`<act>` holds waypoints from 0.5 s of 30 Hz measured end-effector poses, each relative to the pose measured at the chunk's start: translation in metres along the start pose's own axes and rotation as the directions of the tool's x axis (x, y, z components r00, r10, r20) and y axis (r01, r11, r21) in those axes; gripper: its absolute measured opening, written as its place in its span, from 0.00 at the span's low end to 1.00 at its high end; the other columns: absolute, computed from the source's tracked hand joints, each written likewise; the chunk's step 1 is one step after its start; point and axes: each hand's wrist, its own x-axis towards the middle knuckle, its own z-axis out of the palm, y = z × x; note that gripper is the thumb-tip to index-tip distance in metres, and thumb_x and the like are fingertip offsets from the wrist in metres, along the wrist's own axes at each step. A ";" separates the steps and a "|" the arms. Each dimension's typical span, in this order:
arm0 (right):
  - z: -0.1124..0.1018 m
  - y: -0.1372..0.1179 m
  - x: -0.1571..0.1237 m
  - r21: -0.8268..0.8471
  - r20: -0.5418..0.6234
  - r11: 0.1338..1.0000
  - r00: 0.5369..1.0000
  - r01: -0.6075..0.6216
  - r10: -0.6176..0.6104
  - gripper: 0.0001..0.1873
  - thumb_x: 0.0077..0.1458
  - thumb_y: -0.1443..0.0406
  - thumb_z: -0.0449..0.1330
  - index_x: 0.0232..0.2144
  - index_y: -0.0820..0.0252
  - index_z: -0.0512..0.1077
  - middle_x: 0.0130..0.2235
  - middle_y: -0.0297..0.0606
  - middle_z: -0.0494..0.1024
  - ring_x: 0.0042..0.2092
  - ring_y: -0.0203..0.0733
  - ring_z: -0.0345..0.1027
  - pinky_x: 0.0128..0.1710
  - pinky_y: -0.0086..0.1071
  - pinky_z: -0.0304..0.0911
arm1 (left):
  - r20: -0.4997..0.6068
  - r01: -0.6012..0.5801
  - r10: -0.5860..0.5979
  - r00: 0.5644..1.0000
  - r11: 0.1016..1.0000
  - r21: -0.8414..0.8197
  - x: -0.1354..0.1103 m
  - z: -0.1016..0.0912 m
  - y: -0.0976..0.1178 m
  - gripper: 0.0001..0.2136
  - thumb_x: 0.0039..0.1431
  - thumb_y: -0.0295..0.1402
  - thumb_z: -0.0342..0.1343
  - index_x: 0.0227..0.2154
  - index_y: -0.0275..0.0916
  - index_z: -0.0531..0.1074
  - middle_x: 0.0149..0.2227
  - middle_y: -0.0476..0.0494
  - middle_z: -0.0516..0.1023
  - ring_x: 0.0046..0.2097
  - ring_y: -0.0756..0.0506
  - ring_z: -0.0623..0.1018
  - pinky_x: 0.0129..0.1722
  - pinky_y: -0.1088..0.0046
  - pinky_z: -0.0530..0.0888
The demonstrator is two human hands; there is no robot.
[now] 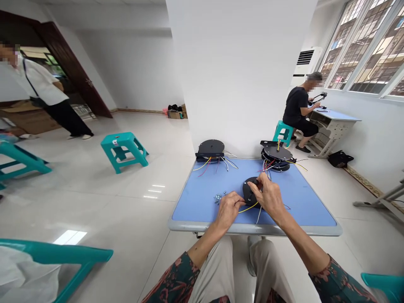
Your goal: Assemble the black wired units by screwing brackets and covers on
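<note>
My right hand (268,196) rests its fingers on a round black disc (250,191) lying flat on the blue table (293,198) and seems to grip it. My left hand (229,209) is curled beside the disc's near edge, and its fingertips hide whatever they may pinch. A yellow wire (248,208) and a white wire (259,215) run from under the disc. A small heap of metal screws (218,198) lies left of my left hand. Behind stand a black disc unit with loose wires (211,148) and a stack of similar discs (276,154).
The grey table edge (252,229) lies in front of my knees. A seated person (298,111) works at a desk (334,122) by the windows. Another person (41,86) stands at the left. Teal stools (123,149) stand around the tiled floor, and a white pillar rises behind the table.
</note>
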 end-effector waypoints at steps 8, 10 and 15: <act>0.019 -0.023 -0.008 -0.168 -0.193 0.983 0.980 -0.076 0.042 0.16 0.66 0.58 0.54 0.26 0.54 0.59 0.23 0.33 0.68 0.25 0.39 0.60 0.27 0.33 0.49 | -0.015 -0.009 0.009 1.000 1.000 0.027 -0.002 0.002 -0.003 0.11 0.60 0.19 0.55 0.29 0.40 0.79 0.31 0.47 0.79 0.36 0.47 0.78 0.39 0.73 0.72; 0.015 -0.019 -0.001 -0.042 -0.124 0.994 0.988 -0.102 0.096 0.13 0.64 0.58 0.55 0.28 0.55 0.61 0.23 0.32 0.68 0.24 0.38 0.60 0.27 0.32 0.51 | -0.011 -0.019 0.019 1.000 1.000 0.009 -0.002 0.001 -0.003 0.11 0.60 0.20 0.56 0.29 0.40 0.79 0.31 0.47 0.78 0.35 0.48 0.78 0.39 0.73 0.72; -0.018 -0.005 0.024 0.297 0.307 0.939 0.948 -0.172 0.076 0.13 0.60 0.58 0.57 0.45 0.57 0.69 0.22 0.25 0.67 0.24 0.37 0.61 0.28 0.30 0.56 | 0.016 -0.033 0.033 0.999 0.999 -0.003 -0.001 0.000 0.000 0.10 0.61 0.21 0.57 0.29 0.41 0.79 0.31 0.48 0.78 0.36 0.48 0.77 0.40 0.73 0.71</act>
